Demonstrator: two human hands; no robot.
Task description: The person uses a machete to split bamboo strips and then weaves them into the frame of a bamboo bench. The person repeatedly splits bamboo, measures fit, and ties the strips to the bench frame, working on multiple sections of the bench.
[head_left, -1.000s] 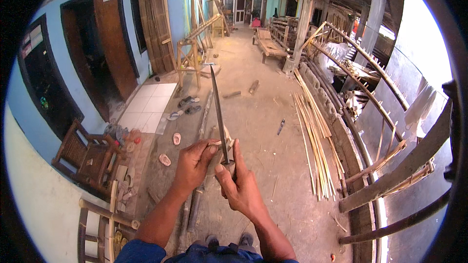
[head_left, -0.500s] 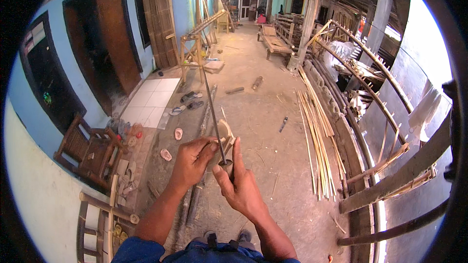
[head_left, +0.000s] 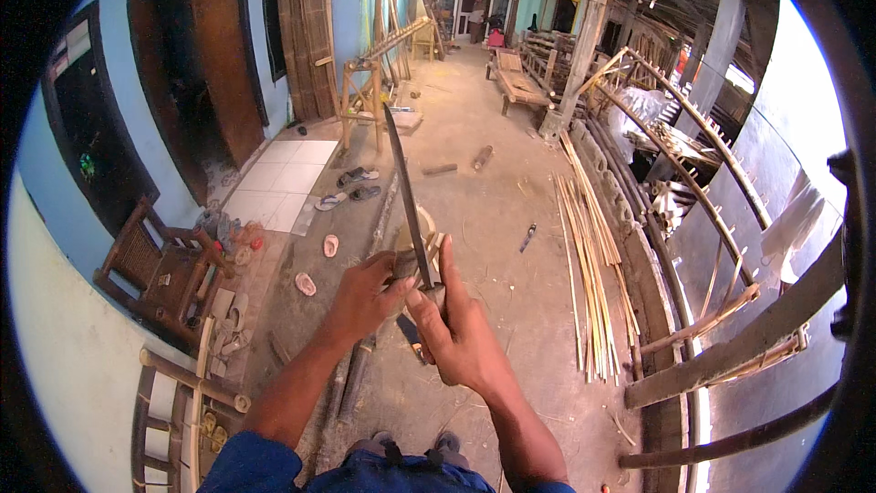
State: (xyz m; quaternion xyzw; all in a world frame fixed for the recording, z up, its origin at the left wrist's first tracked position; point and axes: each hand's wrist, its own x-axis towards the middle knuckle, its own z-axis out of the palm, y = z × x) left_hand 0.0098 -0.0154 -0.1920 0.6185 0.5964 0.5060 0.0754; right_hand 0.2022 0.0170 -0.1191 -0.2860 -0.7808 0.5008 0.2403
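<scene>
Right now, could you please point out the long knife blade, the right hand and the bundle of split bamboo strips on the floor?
knife blade (head_left: 407,192), head view, middle of the blade.
right hand (head_left: 456,333), head view, back of the hand.
bamboo strips (head_left: 589,246), head view, middle of the bundle.

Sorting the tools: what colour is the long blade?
Dark grey blade, clearest in the head view.

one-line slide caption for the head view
Right hand grips a long dark blade upright while the left hand holds a pale bamboo piece.
</scene>
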